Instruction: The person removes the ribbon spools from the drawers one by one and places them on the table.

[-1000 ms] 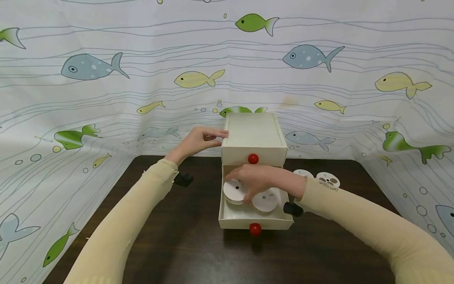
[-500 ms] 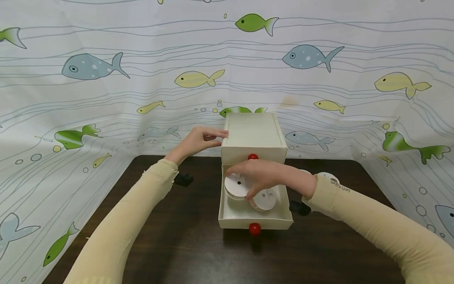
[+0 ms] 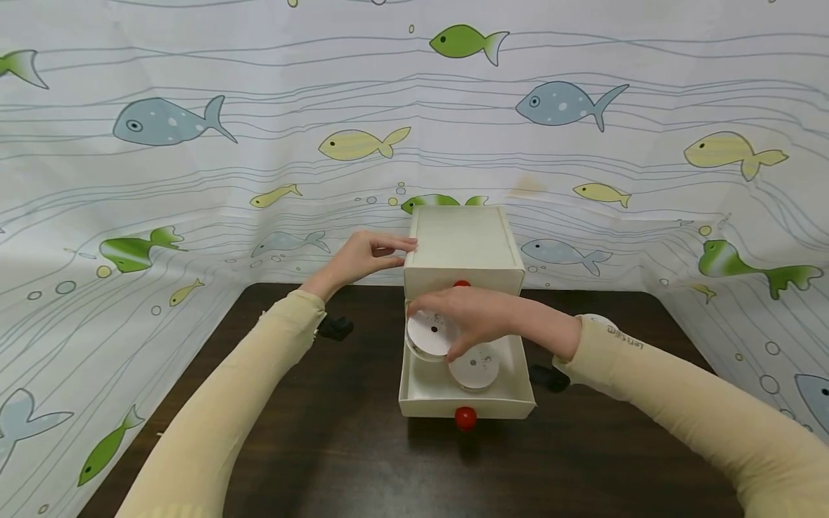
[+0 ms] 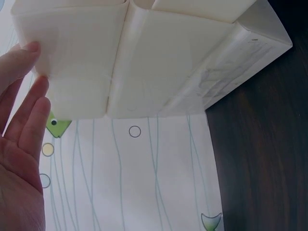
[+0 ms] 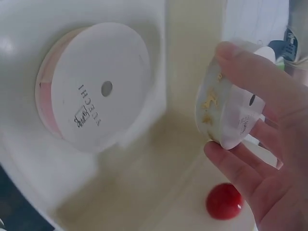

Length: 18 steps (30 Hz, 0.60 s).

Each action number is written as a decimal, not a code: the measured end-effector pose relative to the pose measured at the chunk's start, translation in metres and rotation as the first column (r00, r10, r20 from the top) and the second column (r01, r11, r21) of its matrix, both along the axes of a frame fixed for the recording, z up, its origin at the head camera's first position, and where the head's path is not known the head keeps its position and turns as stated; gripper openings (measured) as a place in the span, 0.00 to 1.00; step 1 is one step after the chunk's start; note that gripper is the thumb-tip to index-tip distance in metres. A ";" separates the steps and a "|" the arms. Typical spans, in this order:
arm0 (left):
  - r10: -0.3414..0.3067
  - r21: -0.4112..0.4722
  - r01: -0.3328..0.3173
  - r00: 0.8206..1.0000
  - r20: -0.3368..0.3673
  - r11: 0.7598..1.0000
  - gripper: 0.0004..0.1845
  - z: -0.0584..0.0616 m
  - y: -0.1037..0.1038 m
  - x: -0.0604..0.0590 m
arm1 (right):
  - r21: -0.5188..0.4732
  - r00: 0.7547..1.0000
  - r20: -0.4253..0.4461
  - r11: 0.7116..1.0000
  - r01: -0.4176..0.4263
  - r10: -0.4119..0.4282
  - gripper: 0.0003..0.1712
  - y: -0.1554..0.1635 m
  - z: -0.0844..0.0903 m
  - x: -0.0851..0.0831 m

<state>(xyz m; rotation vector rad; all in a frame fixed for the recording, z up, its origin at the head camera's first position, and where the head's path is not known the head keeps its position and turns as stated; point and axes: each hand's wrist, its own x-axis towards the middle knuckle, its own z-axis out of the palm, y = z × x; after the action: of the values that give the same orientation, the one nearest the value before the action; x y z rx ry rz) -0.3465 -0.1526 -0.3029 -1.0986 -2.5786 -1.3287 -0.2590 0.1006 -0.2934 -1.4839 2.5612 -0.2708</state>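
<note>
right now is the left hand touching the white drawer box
Touching. In the left wrist view the fingertips of the left hand rest against the box's side wall, and the head view shows them at its top left edge.

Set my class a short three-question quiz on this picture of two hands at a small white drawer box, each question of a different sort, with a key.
1. True or false: the left hand rests against the side of the drawer box.
2. Which spool does the right hand hold: A, the gold-patterned spool; B, the pink spool?
3. Fill in: the open drawer has a ____ knob on its front.

Key: 1 true; 2 A; 3 red.
</note>
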 end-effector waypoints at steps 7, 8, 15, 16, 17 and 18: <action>0.002 -0.009 -0.002 1.000 -0.004 1.000 0.18 0.000 0.000 0.000 | -0.008 0.999 -0.006 0.999 0.035 -0.035 0.49 0.018 0.016 0.011; 0.004 -0.011 -0.004 1.000 -0.006 1.000 0.18 0.000 0.000 0.000 | -0.016 0.999 -0.009 0.999 0.041 -0.041 0.49 0.022 0.019 0.012; 0.006 -0.007 -0.006 1.000 0.004 1.000 0.18 0.003 0.003 0.004 | -0.084 0.997 -0.023 0.993 0.078 -0.080 0.48 0.052 0.033 0.024; 0.007 -0.010 -0.007 1.000 0.007 1.000 0.18 0.006 0.003 0.007 | -0.096 0.996 -0.021 0.992 0.084 -0.086 0.48 0.057 0.035 0.025; 0.010 -0.012 -0.010 1.000 0.012 1.000 0.18 0.008 0.004 0.010 | -0.111 0.995 -0.019 0.989 0.096 -0.099 0.49 0.063 0.038 0.026; 0.011 -0.015 -0.011 1.000 0.014 1.000 0.18 0.011 0.005 0.013 | -0.129 0.994 -0.014 0.986 0.107 -0.109 0.49 0.069 0.039 0.027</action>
<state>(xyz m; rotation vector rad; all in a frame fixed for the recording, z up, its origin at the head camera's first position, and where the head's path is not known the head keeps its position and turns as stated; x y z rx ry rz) -0.3330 -0.1474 -0.2920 -1.0799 -2.6048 -1.3220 -0.2319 0.1694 -0.2542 -1.3973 2.6915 -0.4448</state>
